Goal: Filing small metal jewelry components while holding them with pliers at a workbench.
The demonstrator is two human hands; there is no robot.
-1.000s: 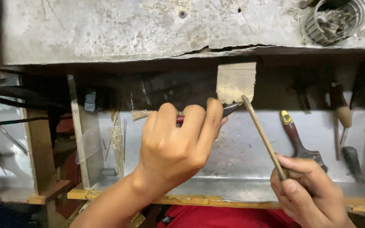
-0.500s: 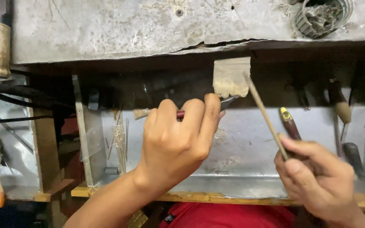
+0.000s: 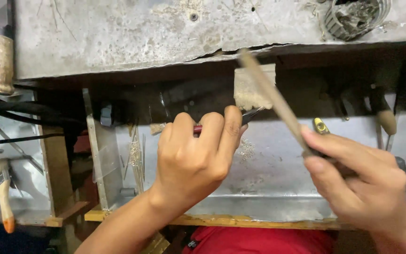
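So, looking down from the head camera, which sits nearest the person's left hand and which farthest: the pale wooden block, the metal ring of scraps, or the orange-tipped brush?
From the left hand:
1. Pale wooden block, just above its fingertips, under the bench edge.
2. Orange-tipped brush, far left, low down.
3. Metal ring of scraps, top right on the bench.

We note even, soft overhead light; bench top (image 3: 118,33) bright, recess beneath in deep shadow. Right hand (image 3: 363,183) and file (image 3: 273,99) motion-blurred; left hand (image 3: 193,160) sharp. Mild glare on metal tray (image 3: 269,188).
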